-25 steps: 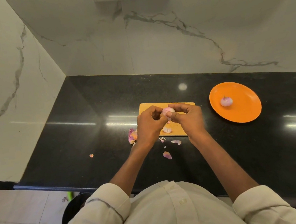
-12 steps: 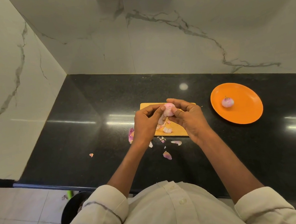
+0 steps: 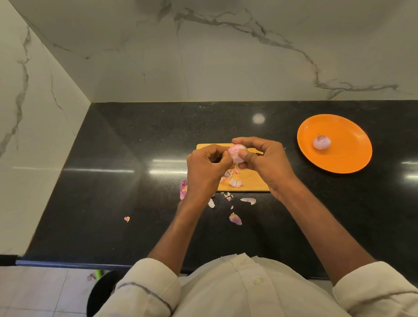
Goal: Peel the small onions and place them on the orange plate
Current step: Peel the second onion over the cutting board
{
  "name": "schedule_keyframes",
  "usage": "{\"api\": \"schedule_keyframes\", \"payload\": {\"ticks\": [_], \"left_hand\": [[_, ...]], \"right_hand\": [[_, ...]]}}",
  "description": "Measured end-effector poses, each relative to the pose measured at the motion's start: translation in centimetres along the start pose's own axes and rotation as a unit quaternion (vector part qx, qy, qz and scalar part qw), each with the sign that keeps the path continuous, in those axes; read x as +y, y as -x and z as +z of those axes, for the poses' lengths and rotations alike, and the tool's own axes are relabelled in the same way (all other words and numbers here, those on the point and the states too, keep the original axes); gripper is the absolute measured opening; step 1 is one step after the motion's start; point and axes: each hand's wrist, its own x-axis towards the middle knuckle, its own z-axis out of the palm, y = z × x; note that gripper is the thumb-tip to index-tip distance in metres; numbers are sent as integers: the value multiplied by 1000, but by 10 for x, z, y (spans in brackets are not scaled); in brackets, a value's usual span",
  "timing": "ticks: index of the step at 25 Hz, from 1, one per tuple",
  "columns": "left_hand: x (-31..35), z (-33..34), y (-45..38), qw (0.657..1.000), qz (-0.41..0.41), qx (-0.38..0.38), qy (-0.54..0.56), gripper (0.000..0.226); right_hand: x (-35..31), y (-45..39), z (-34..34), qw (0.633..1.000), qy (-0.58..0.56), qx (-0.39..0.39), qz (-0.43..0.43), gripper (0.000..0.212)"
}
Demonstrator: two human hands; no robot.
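Black stone counter (image 3: 102, 182) fills my view, a stray scrap of onion skin (image 3: 127, 219) lying on it at the left. My left hand (image 3: 205, 170) is raised over the wooden cutting board (image 3: 250, 183), fingers curled, thumb and fingertips pinching the near-left side of the small onion (image 3: 236, 153). My right hand (image 3: 265, 161) cups that onion from the right, thumb pressed on its front, fingers wrapped over the top. Both forearms angle inward from rolled sleeves. Far right, one peeled onion (image 3: 321, 142) sits on the orange plate (image 3: 344, 159).
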Motion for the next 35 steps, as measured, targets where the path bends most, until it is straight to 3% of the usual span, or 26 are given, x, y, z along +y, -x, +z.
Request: {"api": "schedule_keyframes", "payload": {"ticks": [5, 8, 14, 19, 26, 32, 35], "left_hand": [[-3, -2, -8, 989, -82, 12, 119, 17], [3, 3, -8, 976, -111, -31, 187, 29], [-3, 10, 1, 985, -79, -45, 147, 23], [-6, 5, 4, 979, -95, -11, 180, 20], [-7, 5, 1, 965, -132, -40, 221, 23], [-6, 11, -8, 975, -115, -48, 182, 25], [-6, 14, -12, 967, -144, -22, 211, 17]], "right_hand": [[1, 0, -3, 995, -90, -39, 8, 32], [0, -4, -4, 988, -149, -27, 43, 32], [1, 0, 2, 986, -148, 14, 78, 26], [1, 4, -1, 950, -254, -43, 174, 30], [4, -1, -9, 889, -372, -58, 261, 31], [0, -9, -13, 948, -249, -66, 189, 27], [0, -13, -13, 941, -266, -71, 198, 29]]}}
